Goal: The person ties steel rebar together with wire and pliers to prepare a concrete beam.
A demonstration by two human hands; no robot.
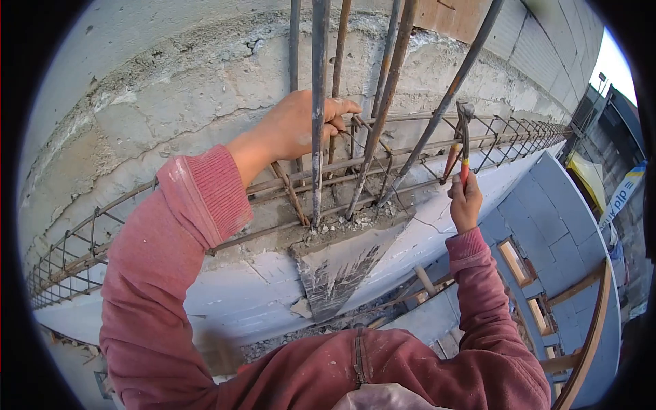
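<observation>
My left hand (301,126) reaches behind an upright steel bar (318,157), its fingers bent close together at a corner of the rebar cage (492,140). Whatever the fingertips hold is too small to make out. A thin wire (425,222) trails down over the wall edge below the cage. In my right hand (466,201) is a pair of pincers (464,137) with red and yellow handles. Its metal head points up, beside the right part of the cage, and one handle stands apart from my grip.
Several upright bars, some leaning like this bar (444,102), rise between and around my hands. A rough concrete wall (184,89) stands behind the cage. Rubble lies at the bars' feet on the concrete ledge (348,239). Lower right is a block wall with wood-framed openings (517,263).
</observation>
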